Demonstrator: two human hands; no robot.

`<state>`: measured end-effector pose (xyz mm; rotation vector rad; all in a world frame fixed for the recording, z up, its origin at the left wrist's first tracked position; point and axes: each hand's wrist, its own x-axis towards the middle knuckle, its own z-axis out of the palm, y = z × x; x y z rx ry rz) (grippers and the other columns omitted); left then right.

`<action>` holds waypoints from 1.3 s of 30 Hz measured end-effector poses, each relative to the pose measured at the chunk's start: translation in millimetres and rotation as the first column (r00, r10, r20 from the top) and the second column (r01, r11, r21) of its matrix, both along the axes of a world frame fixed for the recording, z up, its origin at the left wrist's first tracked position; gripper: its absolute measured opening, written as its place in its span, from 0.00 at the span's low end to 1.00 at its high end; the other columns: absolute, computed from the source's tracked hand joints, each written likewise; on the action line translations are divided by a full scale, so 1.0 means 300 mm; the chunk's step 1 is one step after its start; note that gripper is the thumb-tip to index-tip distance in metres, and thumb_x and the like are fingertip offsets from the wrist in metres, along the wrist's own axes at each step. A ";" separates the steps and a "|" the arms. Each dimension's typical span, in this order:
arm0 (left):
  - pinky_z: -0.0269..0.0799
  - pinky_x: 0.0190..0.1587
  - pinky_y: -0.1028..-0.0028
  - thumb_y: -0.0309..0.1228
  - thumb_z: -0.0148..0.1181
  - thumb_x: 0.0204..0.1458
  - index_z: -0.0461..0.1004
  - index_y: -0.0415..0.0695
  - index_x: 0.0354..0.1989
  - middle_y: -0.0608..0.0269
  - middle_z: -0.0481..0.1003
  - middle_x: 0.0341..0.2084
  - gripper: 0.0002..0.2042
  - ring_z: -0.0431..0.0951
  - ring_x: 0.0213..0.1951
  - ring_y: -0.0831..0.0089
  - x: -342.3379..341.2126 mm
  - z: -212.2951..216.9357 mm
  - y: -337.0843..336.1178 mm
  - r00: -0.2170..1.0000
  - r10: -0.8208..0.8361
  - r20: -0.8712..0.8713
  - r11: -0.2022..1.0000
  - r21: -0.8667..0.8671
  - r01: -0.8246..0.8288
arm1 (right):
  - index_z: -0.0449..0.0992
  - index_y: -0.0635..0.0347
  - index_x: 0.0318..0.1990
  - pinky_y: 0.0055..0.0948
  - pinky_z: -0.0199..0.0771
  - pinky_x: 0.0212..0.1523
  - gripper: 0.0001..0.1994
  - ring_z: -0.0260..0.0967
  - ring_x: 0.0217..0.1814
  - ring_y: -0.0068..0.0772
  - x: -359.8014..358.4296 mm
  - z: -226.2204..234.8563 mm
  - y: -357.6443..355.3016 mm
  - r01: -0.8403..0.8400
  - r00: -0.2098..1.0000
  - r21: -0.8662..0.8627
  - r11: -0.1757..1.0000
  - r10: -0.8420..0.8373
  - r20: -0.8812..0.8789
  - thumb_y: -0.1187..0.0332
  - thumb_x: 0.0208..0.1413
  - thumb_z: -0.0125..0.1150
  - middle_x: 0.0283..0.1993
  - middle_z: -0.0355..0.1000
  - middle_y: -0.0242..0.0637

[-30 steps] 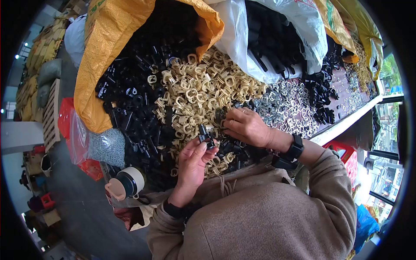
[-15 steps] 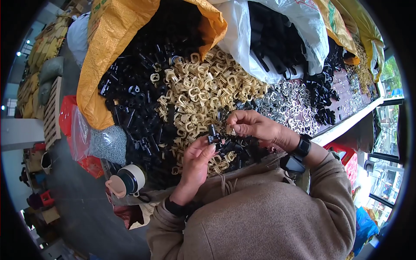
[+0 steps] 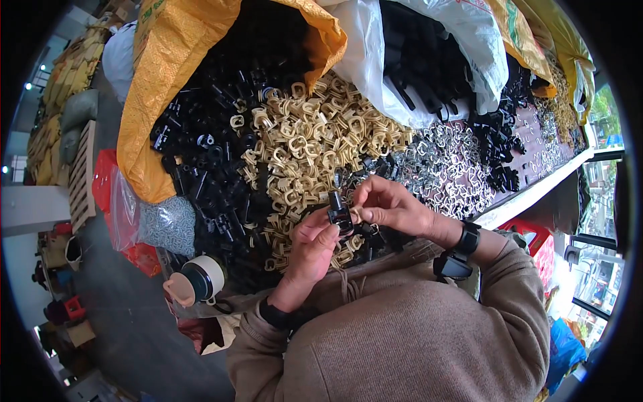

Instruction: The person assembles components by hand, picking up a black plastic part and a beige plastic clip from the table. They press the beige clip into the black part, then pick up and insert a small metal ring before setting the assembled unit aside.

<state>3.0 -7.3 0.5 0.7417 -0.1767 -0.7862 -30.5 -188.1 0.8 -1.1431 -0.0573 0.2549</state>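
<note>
My left hand (image 3: 313, 251) is closed on a black plastic fitting (image 3: 339, 213), whose short tube points up and whose wider frame lies between my fingers and thumb. Close by on the right, my right hand (image 3: 396, 209) pinches a small cream plastic clip (image 3: 356, 215) between thumb and forefinger. That clip is at the side of the fitting; whether it sits inside the frame I cannot tell. Beneath and beyond both hands spreads a heap of cream clips (image 3: 301, 144). Loose black fittings (image 3: 207, 167) lie heaped to the left.
Silvery metal clips (image 3: 452, 167) and small black parts (image 3: 499, 151) lie right of the heap. An orange woven sack (image 3: 151, 100) and a white sack (image 3: 365, 60) stand at the back. A lidded cup (image 3: 204, 276) and a bag of small grey parts (image 3: 167, 224) are at the left edge.
My hands have come together: the right one has moved down with the cream clip to the black fitting. The left hand has shifted slightly right with the fitting.
</note>
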 end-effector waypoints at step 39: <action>0.71 0.36 0.78 0.33 0.53 0.47 0.67 0.39 0.41 0.61 0.71 0.33 0.14 0.73 0.35 0.71 -0.016 -0.030 0.004 0.977 -0.115 -0.181 0.993 0.008 0.118 | 0.65 0.61 0.29 0.11 0.55 0.20 0.09 0.56 0.21 0.11 0.026 0.090 -0.023 -0.219 0.975 -0.057 0.974 0.216 -0.048 0.65 0.52 0.48 0.23 0.61 0.25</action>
